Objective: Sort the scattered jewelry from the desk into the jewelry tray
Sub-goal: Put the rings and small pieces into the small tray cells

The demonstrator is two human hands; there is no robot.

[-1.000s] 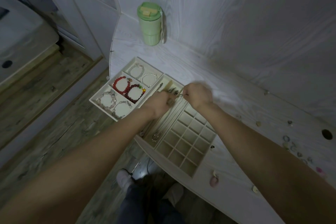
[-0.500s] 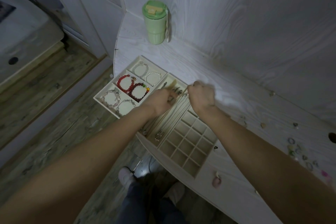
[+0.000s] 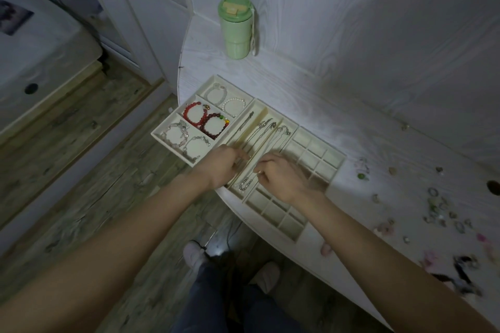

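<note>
Head view: both hands over the jewelry tray [image 3: 335, 167]; right hand [image 3: 284, 178] fingers pinch a necklace [image 3: 266, 143], left hand [image 3: 221, 167] fingers curled, grasp unclear.

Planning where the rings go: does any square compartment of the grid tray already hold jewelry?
No: the visible square cells of the grid tray are bare, while the scattered rings lie on the desk.

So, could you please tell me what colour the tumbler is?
Pale green tumbler, clearest in the head view.
</note>
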